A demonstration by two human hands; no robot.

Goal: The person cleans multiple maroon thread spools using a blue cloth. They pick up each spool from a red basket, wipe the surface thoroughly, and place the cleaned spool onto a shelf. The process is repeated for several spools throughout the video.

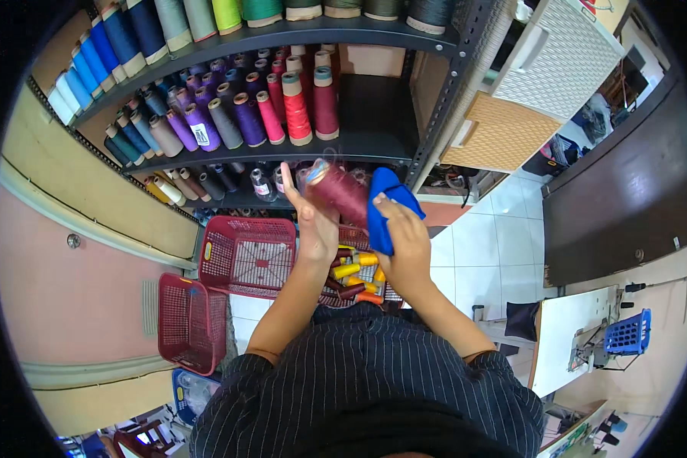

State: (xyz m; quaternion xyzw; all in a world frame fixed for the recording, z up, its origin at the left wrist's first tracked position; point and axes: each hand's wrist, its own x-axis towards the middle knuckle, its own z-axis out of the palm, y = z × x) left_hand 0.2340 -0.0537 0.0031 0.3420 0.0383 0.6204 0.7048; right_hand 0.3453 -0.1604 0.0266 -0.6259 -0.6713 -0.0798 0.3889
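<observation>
A maroon thread cone [342, 192] is tilted between my hands, slightly smeared by motion, with a light blue tip towards the upper left. My left hand [314, 227] is beside its narrow end, fingers stretched out and apart; whether the palm touches the thread I cannot tell. My right hand [406, 238] grips a bright blue cloth [387, 191] and presses it against the cone's wide end. Below my hands, several yellow, orange and maroon thread spools [346, 270] lie in a red basket, partly hidden by my hands and body.
A black metal shelf [378, 141] ahead carries rows of thread cones, purple to red on the middle level. Two red plastic baskets [215, 269] stand at the left. A woven-front drawer cabinet [500, 131] is right of the shelf. A white sewing table [569, 343] stands at the right.
</observation>
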